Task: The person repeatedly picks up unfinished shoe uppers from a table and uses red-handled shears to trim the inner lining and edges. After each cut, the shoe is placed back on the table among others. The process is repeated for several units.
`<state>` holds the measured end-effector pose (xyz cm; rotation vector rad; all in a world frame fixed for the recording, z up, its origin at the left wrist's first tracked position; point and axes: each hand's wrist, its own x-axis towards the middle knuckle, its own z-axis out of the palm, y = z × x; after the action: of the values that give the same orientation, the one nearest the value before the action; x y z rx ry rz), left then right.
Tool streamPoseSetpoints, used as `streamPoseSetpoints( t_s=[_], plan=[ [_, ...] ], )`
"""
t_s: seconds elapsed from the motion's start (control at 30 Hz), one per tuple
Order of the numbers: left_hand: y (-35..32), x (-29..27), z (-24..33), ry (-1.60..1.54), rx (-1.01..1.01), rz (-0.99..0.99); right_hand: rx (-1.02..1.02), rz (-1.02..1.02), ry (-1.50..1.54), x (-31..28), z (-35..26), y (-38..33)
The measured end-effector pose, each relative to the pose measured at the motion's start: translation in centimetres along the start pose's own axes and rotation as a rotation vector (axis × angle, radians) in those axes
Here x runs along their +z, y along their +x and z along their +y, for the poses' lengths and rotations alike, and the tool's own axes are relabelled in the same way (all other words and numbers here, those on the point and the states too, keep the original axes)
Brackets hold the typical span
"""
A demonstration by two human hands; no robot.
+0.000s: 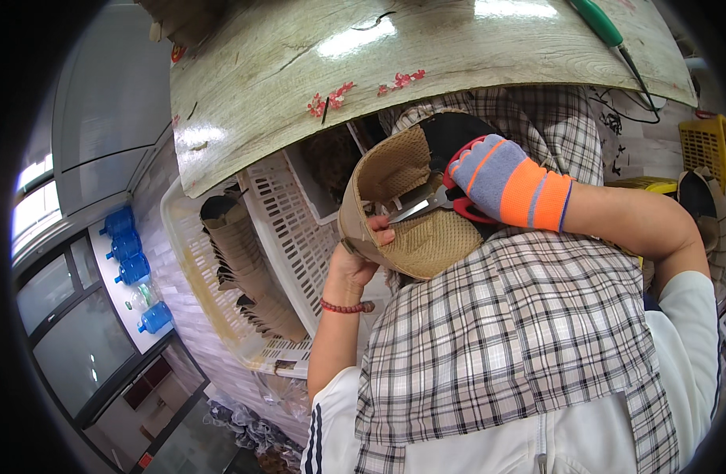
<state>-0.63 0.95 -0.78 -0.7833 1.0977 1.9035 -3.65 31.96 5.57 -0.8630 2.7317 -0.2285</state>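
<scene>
Scissors (440, 199) in your right grip?

Yes, your gloved right hand (504, 182) wraps their red handles, forearm reaching in from the right. Your bare left hand (360, 262) pinches the tan cap (434, 245) at its left wall, forearm rising from the near side.

And the cap?

Above your plaid apron (489, 300), nearer you than the tabletop (260, 150).

Scissor blades (416, 208) in workpiece (438, 243) (basket (280, 207) left), table (434, 51) beyond.

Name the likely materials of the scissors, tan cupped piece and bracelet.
Scissors: shiny, reflective blades suggest steel; smooth red handles, probably plastic.
Tan cupped piece: matte, gridded texture, apparently woven or mesh fabric.
Bracelet: rounded reddish beads, maybe wood; too small to tell.
</scene>
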Motion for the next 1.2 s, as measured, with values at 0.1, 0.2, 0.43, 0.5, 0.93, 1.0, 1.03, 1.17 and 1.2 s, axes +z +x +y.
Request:
streamPoseSetpoints(
  t_s=[0.1, 0.2, 0.43, 0.5, 0.93, 1.0, 1.03, 1.17, 1.2],
  plan=[
    [0.0, 0.2, -0.1, 0.013, -0.003, 0.001, 0.085, -0.092, 0.100, -0.2, 1.0, -0.5],
    [-0.1, 0.2, -0.1, 0.028, 0.015, 0.001, 0.150, -0.065, 0.224, -0.4, 3.6, -2.5],
    [-0.9, 1.8, 0.1, 0.055, 0.043, -0.042, 0.020, -0.049, 0.237, -1.3, 4.9, -3.3],
    [-0.9, 1.6, 0.0, 0.064, 0.072, -0.034, 0.037, -0.064, 0.253, -0.5, 5.0, -3.5],
    [-0.9, 1.6, -0.4, 0.050, 0.079, -0.021, 0.091, -0.377, 0.223, -2.5, 3.8, -1.6],
    [-0.6, 1.5, -0.5, 0.042, 0.067, -0.048, 0.058, -0.303, 0.205, -2.4, 3.6, -1.7],
    [-0.6, 1.5, -0.5, 0.038, 0.061, -0.058, 0.057, -0.286, 0.216, -2.0, 3.2, -1.5],
    [-0.6, 1.4, -0.5, 0.033, 0.078, -0.053, 0.048, -0.308, 0.299, -2.5, 1.9, -0.2],
    [-0.5, 1.2, -0.5, 0.025, 0.072, -0.044, 0.052, -0.355, 0.326, -2.5, 1.7, 0.0]
  ],
)
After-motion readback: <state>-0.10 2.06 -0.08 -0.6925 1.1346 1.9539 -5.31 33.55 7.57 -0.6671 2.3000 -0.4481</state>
